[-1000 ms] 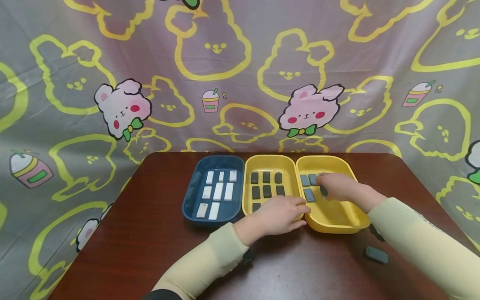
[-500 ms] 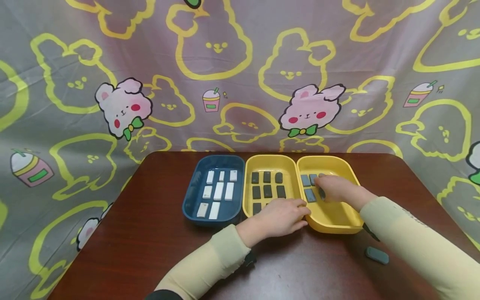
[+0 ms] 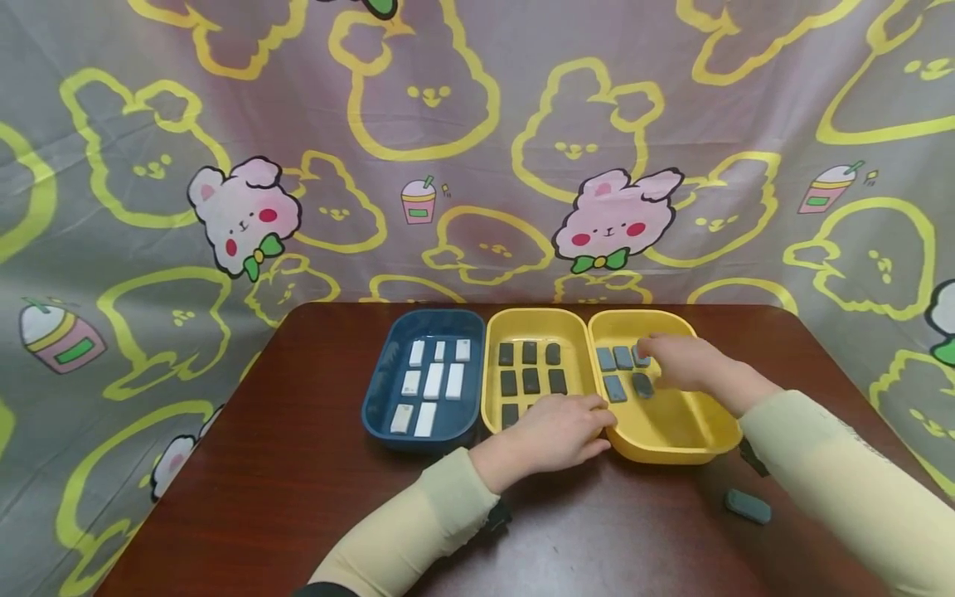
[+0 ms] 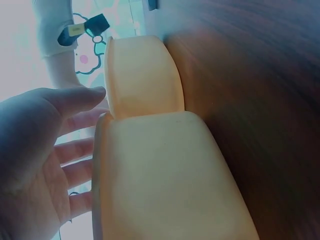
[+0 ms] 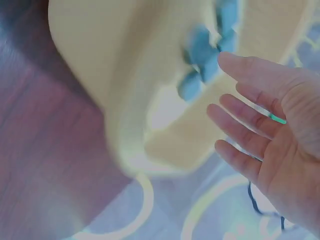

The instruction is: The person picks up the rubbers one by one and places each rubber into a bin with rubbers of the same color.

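Note:
My right hand (image 3: pixel 686 362) hovers at the right yellow tray (image 3: pixel 671 454), its thumb and fingers apart. Beneath its fingertips, several small blue-grey rectangular pieces (image 3: pixel 622 358) lie in two rows on the tray bottom. One darker, rounded grey piece (image 3: pixel 642 385) sits at the right end of the nearer row. In the right wrist view, the right hand (image 5: pixel 280 135) is spread, with nothing held, beside the blurred pieces (image 5: pixel 200 45). My left hand (image 3: pixel 555 431) rests at the near rim of the middle yellow tray (image 3: pixel 537 319); the left wrist view shows its extended fingers (image 4: pixel 77 172) at that rim.
A dark blue tray (image 3: pixel 375 390) with several white pieces (image 3: pixel 433 381) stands at the left, and black pieces (image 3: pixel 530 381) lie in the middle tray. Another grey piece (image 3: pixel 748 507) lies on the brown table (image 3: pixel 298 481), near the right forearm. A patterned curtain (image 3: pixel 477 166) hangs behind.
My right hand has let go of the darker grey piece, which now lies in the nearer row, and has lifted slightly back and to the right. The left hand stays put.

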Action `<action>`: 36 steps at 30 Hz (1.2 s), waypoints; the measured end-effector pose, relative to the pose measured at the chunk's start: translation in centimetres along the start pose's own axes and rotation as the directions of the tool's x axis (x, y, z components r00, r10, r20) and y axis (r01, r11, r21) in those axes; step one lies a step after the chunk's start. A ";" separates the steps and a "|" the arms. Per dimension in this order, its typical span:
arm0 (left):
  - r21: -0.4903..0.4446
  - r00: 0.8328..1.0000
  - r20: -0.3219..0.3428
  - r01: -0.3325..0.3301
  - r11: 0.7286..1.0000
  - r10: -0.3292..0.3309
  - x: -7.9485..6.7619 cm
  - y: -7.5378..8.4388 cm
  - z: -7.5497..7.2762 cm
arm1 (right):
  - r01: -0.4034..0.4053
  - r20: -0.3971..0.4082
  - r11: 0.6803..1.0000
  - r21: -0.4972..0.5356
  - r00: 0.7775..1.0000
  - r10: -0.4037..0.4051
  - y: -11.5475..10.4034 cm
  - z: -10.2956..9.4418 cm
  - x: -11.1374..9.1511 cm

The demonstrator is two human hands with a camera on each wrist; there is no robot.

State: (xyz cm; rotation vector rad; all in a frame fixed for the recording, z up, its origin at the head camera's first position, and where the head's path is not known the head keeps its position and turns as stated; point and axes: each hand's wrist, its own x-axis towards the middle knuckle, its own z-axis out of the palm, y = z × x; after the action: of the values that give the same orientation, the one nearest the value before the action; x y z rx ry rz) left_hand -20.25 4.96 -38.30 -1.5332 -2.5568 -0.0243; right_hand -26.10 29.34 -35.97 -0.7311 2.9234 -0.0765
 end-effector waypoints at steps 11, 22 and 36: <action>-0.017 1.000 0.019 0.020 1.000 -0.019 -0.2 0.1 -0.1 | -0.083 -0.192 0.997 0.000 0.978 0.082 1.7 -2.3 -7.2; -0.014 1.000 0.021 0.021 1.000 -0.021 -0.3 0.2 -0.1 | -0.147 -0.285 0.989 -0.014 0.949 0.137 1.8 0.7 -14.6; 0.000 0.999 0.036 0.019 1.000 -0.019 -0.5 0.2 0.1 | -0.188 -0.104 0.977 0.101 0.975 0.198 -2.4 5.9 -17.9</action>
State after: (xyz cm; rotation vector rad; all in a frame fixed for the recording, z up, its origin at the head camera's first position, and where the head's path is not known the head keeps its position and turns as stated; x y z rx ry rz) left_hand -19.90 4.64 -38.47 -1.5228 -2.5992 0.0008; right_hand -8.55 35.59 -39.65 -0.4398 3.0578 -0.2378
